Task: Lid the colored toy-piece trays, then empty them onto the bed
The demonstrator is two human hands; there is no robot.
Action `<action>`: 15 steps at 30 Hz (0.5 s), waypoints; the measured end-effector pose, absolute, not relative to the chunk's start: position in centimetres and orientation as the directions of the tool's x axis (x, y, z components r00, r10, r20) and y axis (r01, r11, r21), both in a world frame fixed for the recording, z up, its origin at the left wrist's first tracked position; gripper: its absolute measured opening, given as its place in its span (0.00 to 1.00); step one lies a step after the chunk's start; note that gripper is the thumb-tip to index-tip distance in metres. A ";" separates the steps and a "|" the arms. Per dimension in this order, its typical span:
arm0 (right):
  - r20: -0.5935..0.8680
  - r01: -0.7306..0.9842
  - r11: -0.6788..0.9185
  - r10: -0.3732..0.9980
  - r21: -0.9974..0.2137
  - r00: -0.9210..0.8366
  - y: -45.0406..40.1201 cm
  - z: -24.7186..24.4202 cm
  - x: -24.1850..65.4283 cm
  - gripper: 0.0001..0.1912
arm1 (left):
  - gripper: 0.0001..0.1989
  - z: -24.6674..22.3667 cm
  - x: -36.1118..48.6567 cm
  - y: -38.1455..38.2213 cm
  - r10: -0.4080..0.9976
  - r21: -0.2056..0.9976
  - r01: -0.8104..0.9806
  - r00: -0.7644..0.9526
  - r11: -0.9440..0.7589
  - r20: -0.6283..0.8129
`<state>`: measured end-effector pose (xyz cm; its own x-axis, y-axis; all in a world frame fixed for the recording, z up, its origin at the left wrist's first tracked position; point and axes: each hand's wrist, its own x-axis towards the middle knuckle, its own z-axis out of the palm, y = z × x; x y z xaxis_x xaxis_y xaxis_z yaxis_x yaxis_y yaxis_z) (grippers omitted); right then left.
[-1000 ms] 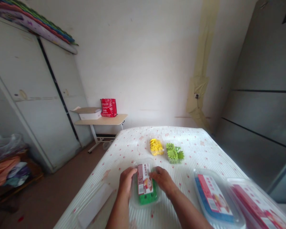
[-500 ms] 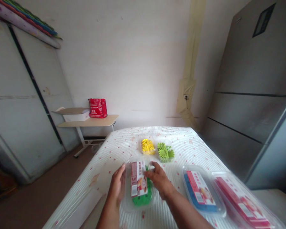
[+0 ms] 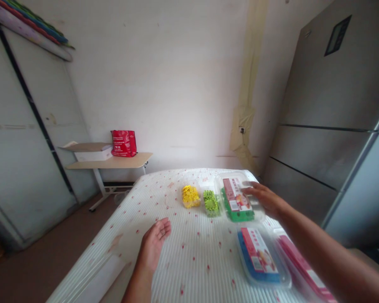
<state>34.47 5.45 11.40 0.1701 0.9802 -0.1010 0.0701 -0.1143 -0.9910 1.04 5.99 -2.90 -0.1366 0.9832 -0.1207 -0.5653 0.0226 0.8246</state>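
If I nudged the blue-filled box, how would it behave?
The blue-filled box is wide and low, so it probably won't tip. Its walls look like thin plastic, so they may flex. The ribbed cloth beneath could drag slightly.

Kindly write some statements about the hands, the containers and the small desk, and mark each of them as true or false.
1. The right hand holds the green container. True.
2. The left hand grips the red bag. False: the left hand is empty, and the red bag stands on the small desk.
3. The yellow pieces are left of the light green pieces. True.
4. The white box is on the floor. False: the white box is on the desk.
5. The blue container is nearer the camera than the yellow pieces. True.
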 end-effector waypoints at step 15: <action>-0.361 0.005 -0.365 0.924 -0.931 0.126 9.3 4.6 49.8 0.06 | 0.19 -4.1 0.9 6.4 0.977 0.864 -0.498 -0.132 0.079 -0.165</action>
<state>49.80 9.29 4.61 0.1265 0.9239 -0.3610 0.0049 -0.3646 -0.9312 0.91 6.42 -4.10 -0.1321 0.9774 -0.1651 -0.4980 0.0786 0.8636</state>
